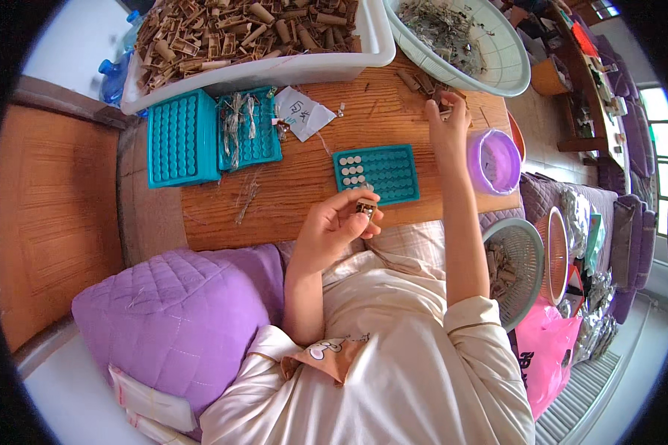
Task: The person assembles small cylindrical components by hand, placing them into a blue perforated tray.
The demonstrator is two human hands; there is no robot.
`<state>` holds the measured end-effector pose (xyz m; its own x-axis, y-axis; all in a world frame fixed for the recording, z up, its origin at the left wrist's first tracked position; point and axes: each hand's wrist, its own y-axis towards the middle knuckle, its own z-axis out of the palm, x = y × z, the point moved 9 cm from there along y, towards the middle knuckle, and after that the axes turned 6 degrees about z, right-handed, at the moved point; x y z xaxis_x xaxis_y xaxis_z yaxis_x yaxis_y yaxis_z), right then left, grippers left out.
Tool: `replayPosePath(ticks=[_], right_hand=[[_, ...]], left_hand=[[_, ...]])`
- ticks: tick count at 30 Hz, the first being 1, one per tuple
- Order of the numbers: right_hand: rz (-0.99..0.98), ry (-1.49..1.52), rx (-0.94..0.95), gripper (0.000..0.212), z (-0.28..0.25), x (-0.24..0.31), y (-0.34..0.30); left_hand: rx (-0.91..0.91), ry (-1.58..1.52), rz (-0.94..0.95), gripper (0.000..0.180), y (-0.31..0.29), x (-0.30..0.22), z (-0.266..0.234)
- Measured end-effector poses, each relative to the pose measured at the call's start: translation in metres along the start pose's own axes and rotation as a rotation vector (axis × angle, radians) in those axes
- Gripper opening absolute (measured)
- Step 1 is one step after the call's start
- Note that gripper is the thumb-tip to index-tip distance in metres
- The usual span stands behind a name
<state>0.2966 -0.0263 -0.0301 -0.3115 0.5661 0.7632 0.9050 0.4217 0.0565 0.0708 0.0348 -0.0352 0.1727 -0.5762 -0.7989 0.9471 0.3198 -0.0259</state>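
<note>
Near the teal tray, left hand pinches a small part; right hand fingers closed on brown pieces (far side).

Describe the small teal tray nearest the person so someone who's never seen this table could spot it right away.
On the wooden table, look just beyond the left hand, left of the purple cup. The small teal tray lies there alone. Unlike the two bigger teal trays side by side at the far left, it has a few pale pieces filling holes in one corner.
</note>
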Motion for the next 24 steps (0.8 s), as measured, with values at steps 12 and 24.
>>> replayPosePath(ticks=[12, 24], right_hand=[[0.07, -0.417, -0.516, 0.056, -0.018, -0.04, -0.014], [0.268, -0.526, -0.364, 0.053, -0.004, -0.053, 0.018]], left_hand=[[-0.025, -0.03, -0.014, 0.031, -0.001, 0.002, -0.013], [-0.031, -0.009, -0.029, 0.032, 0.001, 0.005, -0.013]])
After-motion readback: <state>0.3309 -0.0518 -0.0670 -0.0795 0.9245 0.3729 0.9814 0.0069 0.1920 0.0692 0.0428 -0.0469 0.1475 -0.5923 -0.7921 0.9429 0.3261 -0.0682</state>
